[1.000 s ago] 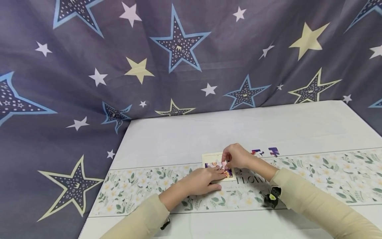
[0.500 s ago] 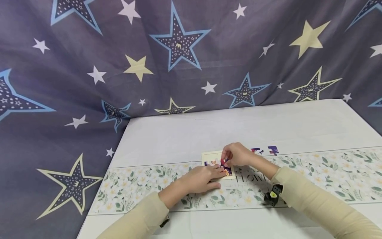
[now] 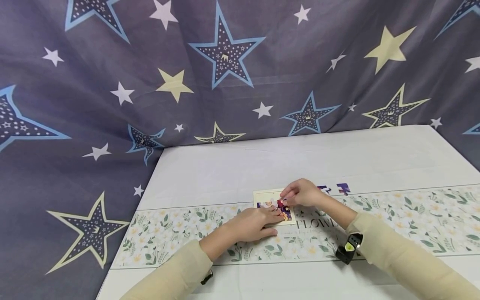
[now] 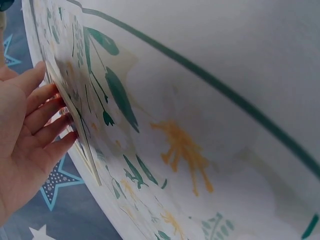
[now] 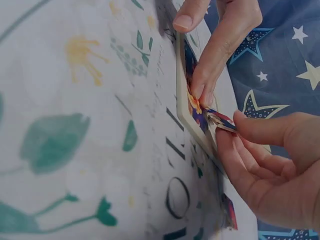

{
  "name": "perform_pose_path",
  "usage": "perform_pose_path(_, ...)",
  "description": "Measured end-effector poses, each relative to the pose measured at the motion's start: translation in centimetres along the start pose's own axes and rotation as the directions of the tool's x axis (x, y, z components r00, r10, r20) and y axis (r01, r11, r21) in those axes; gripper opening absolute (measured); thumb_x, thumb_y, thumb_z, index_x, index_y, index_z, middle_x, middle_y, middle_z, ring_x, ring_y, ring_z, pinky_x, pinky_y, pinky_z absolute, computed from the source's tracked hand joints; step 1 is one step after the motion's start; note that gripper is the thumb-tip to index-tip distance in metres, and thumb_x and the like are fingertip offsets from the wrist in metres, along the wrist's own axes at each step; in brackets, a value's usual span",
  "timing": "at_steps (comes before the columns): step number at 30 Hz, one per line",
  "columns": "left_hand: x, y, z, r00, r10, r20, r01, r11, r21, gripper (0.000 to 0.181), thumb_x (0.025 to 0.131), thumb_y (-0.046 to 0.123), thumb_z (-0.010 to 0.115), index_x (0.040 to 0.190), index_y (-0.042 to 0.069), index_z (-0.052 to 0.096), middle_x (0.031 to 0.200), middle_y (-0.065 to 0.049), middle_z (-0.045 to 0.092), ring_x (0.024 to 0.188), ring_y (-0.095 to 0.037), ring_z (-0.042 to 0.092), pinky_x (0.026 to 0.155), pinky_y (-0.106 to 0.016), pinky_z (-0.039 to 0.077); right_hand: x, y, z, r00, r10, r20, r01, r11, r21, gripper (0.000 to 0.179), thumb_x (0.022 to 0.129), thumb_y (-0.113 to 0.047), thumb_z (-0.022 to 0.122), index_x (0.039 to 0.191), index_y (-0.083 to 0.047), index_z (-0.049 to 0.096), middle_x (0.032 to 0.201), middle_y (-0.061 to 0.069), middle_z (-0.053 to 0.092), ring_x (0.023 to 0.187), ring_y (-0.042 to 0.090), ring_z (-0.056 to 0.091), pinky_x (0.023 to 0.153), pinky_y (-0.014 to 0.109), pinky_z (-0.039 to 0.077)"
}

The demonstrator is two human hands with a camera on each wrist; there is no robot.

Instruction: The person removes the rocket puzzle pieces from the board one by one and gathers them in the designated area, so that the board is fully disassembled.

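Observation:
A small jigsaw puzzle in a cream tray (image 3: pixel 264 195) lies on the table's floral strip, with purple, red and yellow printed pieces inside. My left hand (image 3: pixel 252 225) rests on its lower left part, fingers stretched over the pieces. At the tray's right side my right hand (image 3: pixel 304 194) pinches a puzzle piece (image 5: pixel 223 121) between thumb and fingers. In the right wrist view that piece stands tilted, one edge against the tray's picture beside the left fingertips. The left wrist view shows the left hand's (image 4: pixel 37 117) fingers over the tray edge. Both hands hide part of the picture.
Two loose puzzle pieces, one purple and white (image 3: pixel 324 190) and one purple (image 3: pixel 343 188), lie behind the right forearm. The table (image 3: pixel 300 162) is white with a printed floral strip. A star-patterned curtain (image 3: pixel 232 104) hangs behind and at the left.
My right hand has shifted slightly right, and more red shows in the picture by its fingertips. The right wrist has turned a little. My left hand stays in place on the puzzle.

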State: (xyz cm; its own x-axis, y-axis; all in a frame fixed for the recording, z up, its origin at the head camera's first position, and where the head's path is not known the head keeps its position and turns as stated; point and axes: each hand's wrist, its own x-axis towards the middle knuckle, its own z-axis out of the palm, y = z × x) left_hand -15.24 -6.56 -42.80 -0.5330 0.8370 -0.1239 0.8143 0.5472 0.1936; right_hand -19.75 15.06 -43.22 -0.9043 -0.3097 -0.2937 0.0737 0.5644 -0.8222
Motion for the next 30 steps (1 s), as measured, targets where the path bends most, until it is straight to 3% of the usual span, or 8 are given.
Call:
perform_pose_path(5,-0.1,-0.1,0.1,1.0,0.004,-0.004,-0.004,1.0,0.005,0.045,0.098,0.038,0.054,0.139,0.019,0.054,0.143,0.001,0.053,0.139,-0.017,0.044,0.111,-0.034,0.043,-0.6,0.4,0.5,0.995,0.085,-0.048,-0.078,0.988,0.134,0.026,0.077,-0.003,0.077,0.101,0.003,0.071,0.079,0.008,0.072,0.066,0.012,0.07,0.068,0.03,0.061)
perform_pose_path(9,-0.1,-0.1,0.0,1.0,-0.001,-0.003,0.002,1.0,0.007,0.045,0.098,0.038,0.054,0.139,0.019,0.053,0.144,0.001,0.051,0.139,-0.017,0.044,0.111,-0.034,0.043,-0.9,0.7,0.8,0.993,0.08,-0.085,-0.065,0.983,0.174,0.023,0.078,0.001,0.075,0.1,0.005,0.07,0.075,0.007,0.07,0.064,0.015,0.071,0.066,0.031,0.061)
perform_pose_path(14,-0.1,-0.1,0.1,1.0,-0.005,0.0,0.005,1.0,-0.003,0.045,0.098,0.038,0.053,0.139,0.019,0.053,0.145,0.001,0.051,0.139,-0.017,0.043,0.111,-0.034,0.043,-1.2,1.1,0.6,0.988,0.096,-0.12,-0.073,0.981,0.18,0.02,0.08,0.001,0.072,0.1,0.005,0.07,0.075,0.007,0.072,0.063,0.015,0.071,0.065,0.03,0.061)
perform_pose_path(30,-0.1,-0.2,0.4,1.0,0.005,-0.014,-0.005,1.0,-0.003,0.045,0.098,0.036,0.053,0.14,0.018,0.052,0.146,0.002,0.05,0.139,-0.016,0.043,0.111,-0.033,0.043,-3.5,2.9,-0.9,0.988,0.09,-0.123,-0.062,0.974,0.218,0.027,0.084,-0.006,0.071,0.107,0.007,0.067,0.076,0.003,0.072,0.066,0.013,0.069,0.066,0.029,0.061)
